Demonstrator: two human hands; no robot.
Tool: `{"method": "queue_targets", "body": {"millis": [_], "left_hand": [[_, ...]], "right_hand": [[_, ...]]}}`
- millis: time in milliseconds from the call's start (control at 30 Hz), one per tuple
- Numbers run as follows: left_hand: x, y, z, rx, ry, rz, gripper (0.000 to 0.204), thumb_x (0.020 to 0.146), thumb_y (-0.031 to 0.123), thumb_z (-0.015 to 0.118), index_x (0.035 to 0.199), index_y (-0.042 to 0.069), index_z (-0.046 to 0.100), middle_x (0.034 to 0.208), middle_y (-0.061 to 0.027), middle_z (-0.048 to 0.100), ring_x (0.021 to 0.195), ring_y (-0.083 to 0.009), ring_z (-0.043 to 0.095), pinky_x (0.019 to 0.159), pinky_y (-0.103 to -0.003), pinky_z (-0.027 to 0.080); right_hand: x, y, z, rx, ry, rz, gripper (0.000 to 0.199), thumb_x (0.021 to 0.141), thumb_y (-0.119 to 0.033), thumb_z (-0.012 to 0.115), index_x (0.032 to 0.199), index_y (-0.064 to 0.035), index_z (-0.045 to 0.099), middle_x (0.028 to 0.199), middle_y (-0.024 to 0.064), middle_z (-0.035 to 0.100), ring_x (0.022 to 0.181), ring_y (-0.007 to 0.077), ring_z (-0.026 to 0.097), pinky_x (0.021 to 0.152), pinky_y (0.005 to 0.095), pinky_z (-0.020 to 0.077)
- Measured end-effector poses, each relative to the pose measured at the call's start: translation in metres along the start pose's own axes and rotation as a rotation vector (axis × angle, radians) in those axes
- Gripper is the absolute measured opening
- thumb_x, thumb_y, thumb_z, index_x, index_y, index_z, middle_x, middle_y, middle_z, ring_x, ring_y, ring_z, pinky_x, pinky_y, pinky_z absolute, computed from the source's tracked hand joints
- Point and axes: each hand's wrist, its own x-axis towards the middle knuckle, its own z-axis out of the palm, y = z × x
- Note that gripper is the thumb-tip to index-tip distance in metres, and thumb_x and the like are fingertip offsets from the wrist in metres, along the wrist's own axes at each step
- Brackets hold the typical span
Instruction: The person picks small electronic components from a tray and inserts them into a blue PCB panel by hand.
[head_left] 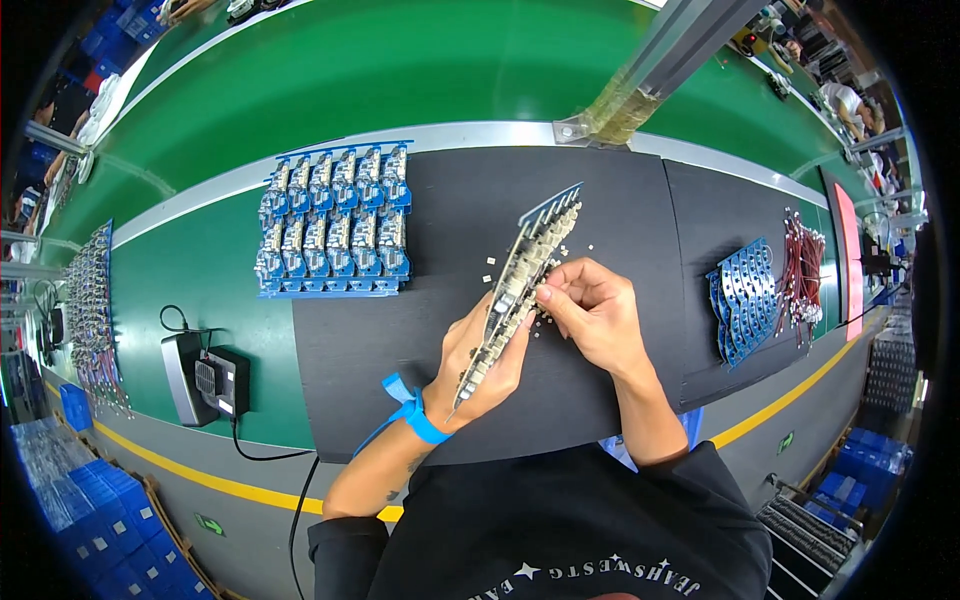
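My left hand [478, 352] grips a circuit board panel [522, 268] by its lower part, tilted up on edge so that its row of small cream-coloured parts faces right. A blue wrist strap [412, 412] circles my left wrist. My right hand [596, 310] is at the panel's right side, with thumb and forefinger pinched together against the cream parts. Whatever sits between those fingertips is too small to make out. Several tiny white pieces [490, 262] lie scattered on the black mat [450, 200] around and beneath the panel.
Left of the panel lies a blue board array [335, 222]. Further left stand a black power device [222, 380] and another board stack [92, 300]. At right are a blue board panel [743, 300] and bundled red-and-white wires [802, 265]. A metal post [660, 70] rises behind the mat.
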Motion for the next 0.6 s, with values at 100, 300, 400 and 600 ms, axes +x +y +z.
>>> {"method": "queue_targets", "body": {"millis": [100, 300, 400, 600], "left_hand": [[-0.0010, 0.0026, -0.0023, 0.179, -0.125, 0.008, 0.026, 0.078, -0.009, 0.057, 0.104, -0.010, 0.053, 0.085, -0.0186, 0.062, 0.074, -0.0305, 0.065, 0.062, -0.033, 0.050], [0.0011, 0.0011, -0.0009, 0.050, -0.036, -0.010, 0.029, 0.077, -0.008, 0.059, 0.105, -0.009, 0.053, 0.090, -0.0186, 0.063, 0.077, -0.0299, 0.065, 0.064, -0.032, 0.051], [0.0003, -0.0022, -0.0035, -0.009, -0.066, -0.006, 0.030, 0.077, -0.008, 0.060, 0.107, -0.009, 0.053, 0.092, -0.0193, 0.064, 0.080, -0.0296, 0.066, 0.067, -0.032, 0.051], [-0.0002, -0.0029, -0.0022, 0.227, -0.121, 0.098, 0.032, 0.077, -0.009, 0.060, 0.108, -0.009, 0.052, 0.093, -0.0198, 0.063, 0.081, -0.0305, 0.065, 0.068, -0.032, 0.051]], "right_hand": [[-0.0012, 0.0009, -0.0005, 0.019, -0.002, 0.032, 0.012, 0.082, -0.005, 0.066, 0.087, 0.0010, 0.057, 0.072, -0.0004, 0.060, 0.057, 0.0003, 0.049, 0.049, 0.0152, 0.0377], [0.0004, -0.0010, 0.0028, -0.072, 0.050, -0.031, 0.012, 0.082, -0.006, 0.065, 0.085, 0.0004, 0.056, 0.070, -0.0019, 0.059, 0.056, -0.0012, 0.047, 0.048, 0.0143, 0.0357], [0.0008, -0.0015, 0.0021, -0.003, 0.039, -0.051, 0.011, 0.082, -0.005, 0.065, 0.084, 0.0001, 0.056, 0.069, -0.0021, 0.058, 0.056, -0.0017, 0.046, 0.048, 0.0140, 0.0349], [-0.0031, -0.0002, -0.0006, -0.043, -0.024, -0.030, 0.011, 0.081, -0.003, 0.066, 0.087, 0.0007, 0.057, 0.072, -0.0012, 0.060, 0.057, -0.0015, 0.048, 0.049, 0.0140, 0.0363]]}}
